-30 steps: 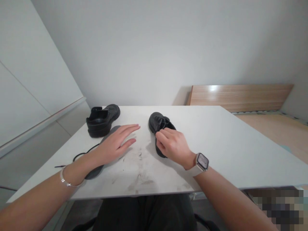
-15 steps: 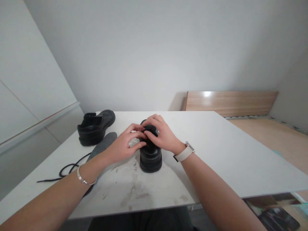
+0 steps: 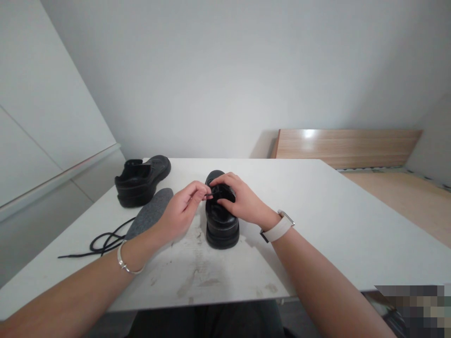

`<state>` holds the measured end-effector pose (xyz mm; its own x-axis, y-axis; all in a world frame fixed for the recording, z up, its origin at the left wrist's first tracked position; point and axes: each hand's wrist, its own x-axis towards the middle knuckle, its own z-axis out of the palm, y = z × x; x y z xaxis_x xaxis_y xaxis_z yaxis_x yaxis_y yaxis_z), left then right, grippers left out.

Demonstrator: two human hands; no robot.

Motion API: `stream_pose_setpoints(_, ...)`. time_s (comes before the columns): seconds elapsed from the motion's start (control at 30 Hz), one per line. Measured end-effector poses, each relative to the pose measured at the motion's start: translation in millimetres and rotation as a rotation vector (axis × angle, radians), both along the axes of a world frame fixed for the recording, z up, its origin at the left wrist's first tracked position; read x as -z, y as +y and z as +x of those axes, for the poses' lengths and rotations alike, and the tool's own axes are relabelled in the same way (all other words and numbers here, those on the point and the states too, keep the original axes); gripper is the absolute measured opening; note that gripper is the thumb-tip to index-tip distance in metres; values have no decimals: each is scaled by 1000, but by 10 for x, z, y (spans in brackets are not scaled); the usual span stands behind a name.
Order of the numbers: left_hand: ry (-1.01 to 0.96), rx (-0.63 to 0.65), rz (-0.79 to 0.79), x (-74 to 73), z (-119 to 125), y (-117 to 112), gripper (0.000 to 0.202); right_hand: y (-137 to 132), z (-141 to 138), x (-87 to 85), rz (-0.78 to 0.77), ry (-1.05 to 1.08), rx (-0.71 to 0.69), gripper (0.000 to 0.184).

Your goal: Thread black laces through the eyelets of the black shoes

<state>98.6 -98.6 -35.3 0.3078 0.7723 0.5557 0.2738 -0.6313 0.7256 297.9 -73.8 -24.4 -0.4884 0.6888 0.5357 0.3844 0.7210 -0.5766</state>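
A black shoe (image 3: 221,225) stands on the table with its heel toward me. My left hand (image 3: 185,206) is closed in a pinch on a thin black shoelace (image 3: 213,193), just left of the shoe's opening. The lace runs right toward the shoe's upper. Across the right side of the shoe lies my right hand (image 3: 241,197), its fingers over the lacing area and its thumb at the opening, gripping the upper. Under my left forearm a grey insole (image 3: 150,213) is partly covered. Beside it a loose black shoelace (image 3: 105,241) lies looped on the table.
A second black shoe (image 3: 141,183) sits at the table's far left. Dark smudges mark the white table (image 3: 299,202) near its front edge. Behind rises a grey wall (image 3: 229,84). Beyond the table's right side stands a wooden headboard (image 3: 345,148).
My left fingers, spread at the shoe's edge before, have closed on the shoelace and drawn it slightly left. My right hand stays on the shoe. The view has shifted a little.
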Motion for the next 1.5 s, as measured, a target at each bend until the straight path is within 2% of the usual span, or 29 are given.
stream_pose_setpoints(0.17, -150, 54, -128, -25, 14, -21, 36, -29, -42, 22, 60, 101, -20, 17)
stream_pose_setpoints(0.37, -222, 67, -118, -61, -12, -26, 37, -22, -68, 137, 136, 184, 40, 17)
stream_pose_setpoints(0.57, -35, -59, 76, -3, -66, -15, 29, -81, -135, 176, 160, 258, 73, 17)
stream_pose_setpoints(0.67, 95, -91, 127, 67, -68, 6, 21, -125, -161, 184, 164, 295, 109, 16)
stream_pose_setpoints(0.8, 209, -112, 163, 103, -57, 28, 22, -155, -167, 184, 203, 306, 159, 10)
stream_pose_setpoints(1.17, 245, -87, 228, 82, -27, 48, 13, -330, -207, -20, 408, 394, 121, 7)
stream_pose_setpoints(1.37, 210, -17, 161, 53, -57, 17, 8, -248, -132, 35, 241, 404, 172, 28)
stream_pose_setpoints(1.5, 143, 63, 89, 58, -104, 24, 10, -122, -76, 84, 79, 332, 210, 20)
